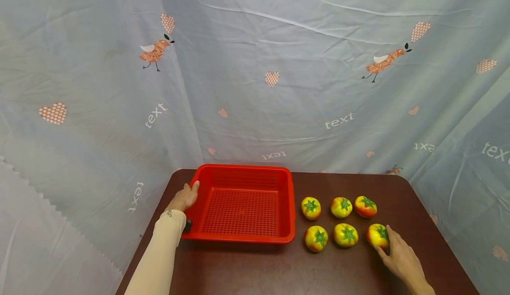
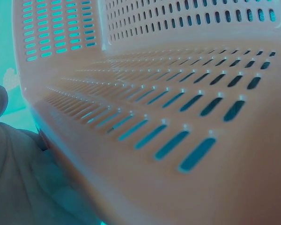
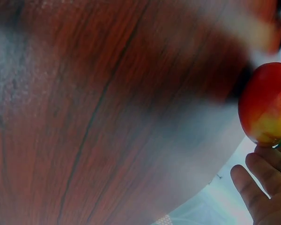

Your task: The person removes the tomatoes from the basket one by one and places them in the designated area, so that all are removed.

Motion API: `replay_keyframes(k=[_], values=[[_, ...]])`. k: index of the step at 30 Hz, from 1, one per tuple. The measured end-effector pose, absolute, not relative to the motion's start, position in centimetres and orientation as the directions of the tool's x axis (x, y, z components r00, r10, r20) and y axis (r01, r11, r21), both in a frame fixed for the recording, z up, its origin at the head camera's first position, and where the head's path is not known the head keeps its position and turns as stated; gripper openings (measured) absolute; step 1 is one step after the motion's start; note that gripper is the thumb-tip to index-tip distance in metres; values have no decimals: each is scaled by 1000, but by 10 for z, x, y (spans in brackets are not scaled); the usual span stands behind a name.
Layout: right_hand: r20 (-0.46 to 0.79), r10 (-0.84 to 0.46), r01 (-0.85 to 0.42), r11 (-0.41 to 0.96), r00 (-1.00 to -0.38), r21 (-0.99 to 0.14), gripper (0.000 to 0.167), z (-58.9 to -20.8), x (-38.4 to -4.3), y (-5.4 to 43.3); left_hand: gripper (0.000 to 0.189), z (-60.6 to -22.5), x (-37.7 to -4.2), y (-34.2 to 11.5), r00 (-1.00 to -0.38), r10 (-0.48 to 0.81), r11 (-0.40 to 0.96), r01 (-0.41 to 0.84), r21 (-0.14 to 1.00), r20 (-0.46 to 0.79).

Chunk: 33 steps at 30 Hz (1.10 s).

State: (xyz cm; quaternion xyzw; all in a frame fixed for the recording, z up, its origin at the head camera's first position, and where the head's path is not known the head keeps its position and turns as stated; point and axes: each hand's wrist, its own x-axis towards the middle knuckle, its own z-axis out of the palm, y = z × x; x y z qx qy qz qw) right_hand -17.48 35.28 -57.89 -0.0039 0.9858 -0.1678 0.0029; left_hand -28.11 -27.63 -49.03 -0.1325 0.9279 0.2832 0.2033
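Observation:
At the left side of a red plastic basket (image 1: 241, 240), my left hand (image 1: 184, 197) grips the rim, thumb on top. In the left wrist view, the perforated basket (image 2: 131, 187) fills most of the picture, and part of the left hand (image 2: 23, 178) lies along its outside. My right hand (image 1: 402, 257) is at the nearest right toy tomato (image 1: 376, 236), thumb and fingers spread about its right side. The right wrist view shows extended fingers (image 3: 243, 183) close against the red-yellow tomato (image 3: 264, 103); its far side is cut off.
Several more yellow-red tomatoes with green star tops stand in two rows right of the basket, among them a front-left one (image 1: 316, 238) and a back-right one (image 1: 365, 207). The dark brown table (image 1: 255, 273) backs onto a grey patterned curtain (image 1: 247, 109), which also hangs at both sides.

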Motion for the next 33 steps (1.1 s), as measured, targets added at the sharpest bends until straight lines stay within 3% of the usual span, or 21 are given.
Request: replay_keyframes(k=[19,25,33], values=[[35,-21,-32,942,-999,-334,78,-581,-173,352,93,-493,-281,-276,-888,-141,799,-363,480,-438],[32,-13,-23,939,-999,-342,75,-570,-182,349,85,-492,-284,-276,-926,-148,830,-308,465,-349],[75,-53,-76,936,-996,-343,75,-541,-218,333,79,-484,-296,-269,-962,-149,870,-237,432,-229]])
